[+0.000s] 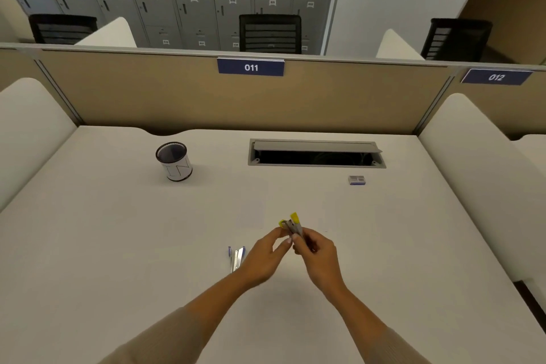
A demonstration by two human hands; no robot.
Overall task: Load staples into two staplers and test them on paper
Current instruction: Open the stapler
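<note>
Right hand: fingers curled around the rear of the yellow stapler, holding it above the counter. The stapler is hinged open, its two yellow-tipped arms spread and pointing away from the person.

Left hand: thumb and forefinger pinch the stapler's near-left side, meeting the right hand.

Blue stapler: lies opened flat on the counter, just left of the left hand and partly hidden by it.

Staple box: rests farther back on the right, near the open cable tray.

Mesh cup: stands upright at far left, well apart from the hands.
</note>
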